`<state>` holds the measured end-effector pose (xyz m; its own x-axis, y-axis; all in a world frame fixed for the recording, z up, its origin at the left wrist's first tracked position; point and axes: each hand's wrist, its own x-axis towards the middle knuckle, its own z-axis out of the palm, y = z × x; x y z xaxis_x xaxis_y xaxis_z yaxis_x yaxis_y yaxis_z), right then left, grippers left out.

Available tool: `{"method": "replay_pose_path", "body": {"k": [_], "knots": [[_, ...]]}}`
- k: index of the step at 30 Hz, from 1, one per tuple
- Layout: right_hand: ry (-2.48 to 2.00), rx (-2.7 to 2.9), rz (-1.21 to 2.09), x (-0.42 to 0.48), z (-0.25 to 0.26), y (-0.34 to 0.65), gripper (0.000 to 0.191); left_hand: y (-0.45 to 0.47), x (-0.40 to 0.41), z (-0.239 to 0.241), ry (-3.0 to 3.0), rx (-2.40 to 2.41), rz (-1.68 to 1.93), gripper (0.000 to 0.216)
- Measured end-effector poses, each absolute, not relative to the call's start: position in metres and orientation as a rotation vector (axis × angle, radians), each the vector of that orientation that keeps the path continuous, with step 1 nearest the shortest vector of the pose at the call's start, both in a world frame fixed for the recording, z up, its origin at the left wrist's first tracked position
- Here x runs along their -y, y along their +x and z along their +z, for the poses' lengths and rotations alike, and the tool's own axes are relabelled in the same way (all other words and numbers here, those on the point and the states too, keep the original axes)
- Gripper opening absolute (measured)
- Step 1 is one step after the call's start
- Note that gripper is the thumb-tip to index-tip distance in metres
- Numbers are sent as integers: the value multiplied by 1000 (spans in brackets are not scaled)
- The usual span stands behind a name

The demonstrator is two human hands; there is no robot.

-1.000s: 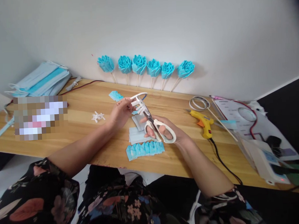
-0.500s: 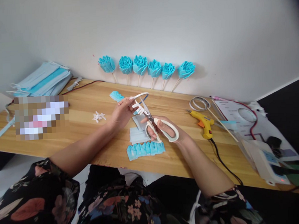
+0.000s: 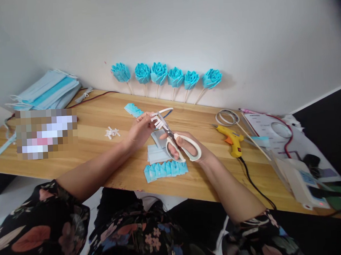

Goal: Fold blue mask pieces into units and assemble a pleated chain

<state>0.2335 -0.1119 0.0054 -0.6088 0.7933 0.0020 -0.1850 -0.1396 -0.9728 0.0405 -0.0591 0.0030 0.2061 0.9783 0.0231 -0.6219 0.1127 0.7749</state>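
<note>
Held in my left hand [image 3: 140, 131], pinched between thumb and fingers, is a thin white strip [image 3: 169, 109] whose free end curves to the right. Several short white pieces [image 3: 158, 123] bunch at the fingertips. My right hand [image 3: 180, 141] grips white-handled scissors [image 3: 199, 150], fingers through the loops, with the blades at the strip beside my left fingertips. Below the hands lie pale blue mask fabric pieces [image 3: 157, 155] and a pleated blue strip [image 3: 166, 170]. Another pleated blue piece [image 3: 133, 109] is just beyond my left hand. A small pile of white snippets [image 3: 112, 133] lies to its left.
Several blue fabric roses [image 3: 176, 77] on sticks lean against the wall. A yellow glue gun [image 3: 234, 139] and a white tape roll [image 3: 227, 117] lie right, near papers [image 3: 295, 143] and a power strip [image 3: 303, 185]. Stacked face masks [image 3: 48, 90] sit at the back left.
The scissor blades have closed somewhat over the strip at my left fingertips. The strip's curved end has shifted slightly right and down. Both hands keep their hold.
</note>
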Motion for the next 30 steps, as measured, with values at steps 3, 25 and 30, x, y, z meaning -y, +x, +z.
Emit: {"method": "replay_pose_path", "body": {"k": [3, 25, 30], "knots": [[-706, 1414, 1841, 111, 1, 233, 61, 39, 59, 0, 776, -565, 1277, 28], [-650, 1239, 1912, 113, -1, 226, 54, 37, 57, -2, 848, -486, 1303, 17], [-671, 1244, 1885, 115, 2, 225, 53, 36, 57, -1, 880, -567, 1294, 16]]}}
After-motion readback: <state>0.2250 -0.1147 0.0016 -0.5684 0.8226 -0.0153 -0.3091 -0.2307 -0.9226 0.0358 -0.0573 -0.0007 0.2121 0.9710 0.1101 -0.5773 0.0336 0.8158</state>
